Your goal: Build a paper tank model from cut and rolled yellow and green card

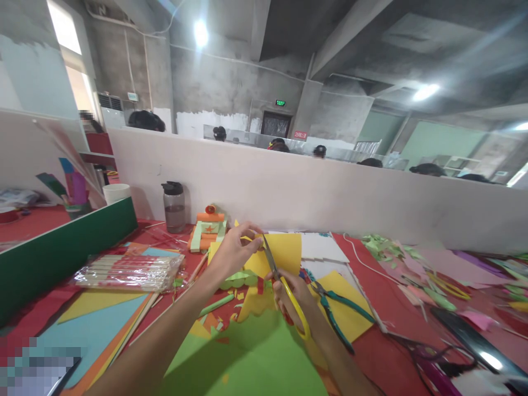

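Scissors with yellow handles (296, 308) are in my right hand (297, 291), its fingers wrapped around them. Their blades point up and away, against a sheet of yellow paper (291, 250). My left hand (243, 242) pinches the yellow paper close to the blade tips. Below both hands lies a large piece of green paper (243, 352) with a wavy edge. Pliers with teal handles (336, 316) rest on another yellow sheet (348, 286), right of my right hand. Small paper scraps (235, 305) are strewn between my forearms.
An orange and green paper model (208, 231) and a water bottle (174, 208) stand near the white partition (330, 192). Wrapped sticks (127, 272) lie left, beside a green divider (74, 236). White boards (324, 247) sit behind. A black phone (478, 341) lies right. Several people sit beyond the partition.
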`<state>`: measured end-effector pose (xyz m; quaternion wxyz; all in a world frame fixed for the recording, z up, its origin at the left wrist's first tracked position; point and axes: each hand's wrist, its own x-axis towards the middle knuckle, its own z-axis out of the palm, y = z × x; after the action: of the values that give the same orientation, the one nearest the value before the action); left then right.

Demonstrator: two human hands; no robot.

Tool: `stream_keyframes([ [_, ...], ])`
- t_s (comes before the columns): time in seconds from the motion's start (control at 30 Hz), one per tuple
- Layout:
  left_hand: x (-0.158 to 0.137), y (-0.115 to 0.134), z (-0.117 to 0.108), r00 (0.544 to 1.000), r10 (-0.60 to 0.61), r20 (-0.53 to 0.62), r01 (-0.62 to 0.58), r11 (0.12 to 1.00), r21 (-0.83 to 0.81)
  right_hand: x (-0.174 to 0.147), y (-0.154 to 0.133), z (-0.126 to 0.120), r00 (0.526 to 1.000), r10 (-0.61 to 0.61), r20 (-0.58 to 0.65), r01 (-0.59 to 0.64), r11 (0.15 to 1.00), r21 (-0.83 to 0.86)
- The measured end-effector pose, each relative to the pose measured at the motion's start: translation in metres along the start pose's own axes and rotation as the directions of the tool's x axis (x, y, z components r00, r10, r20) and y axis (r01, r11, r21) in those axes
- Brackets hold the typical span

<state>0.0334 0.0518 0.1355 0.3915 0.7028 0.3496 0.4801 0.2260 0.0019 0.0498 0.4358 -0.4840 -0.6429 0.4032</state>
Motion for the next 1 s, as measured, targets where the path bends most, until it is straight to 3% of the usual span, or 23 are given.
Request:
stream_keyframes([
  [1.0,-0.0014,-0.0009,0.0019,1.0,0.013,0.0,-0.013,0.996,-0.089,-0.0002,-0.0005,-0.0024,0.999,-0.019,0.035,0.02,0.999,-0.025],
])
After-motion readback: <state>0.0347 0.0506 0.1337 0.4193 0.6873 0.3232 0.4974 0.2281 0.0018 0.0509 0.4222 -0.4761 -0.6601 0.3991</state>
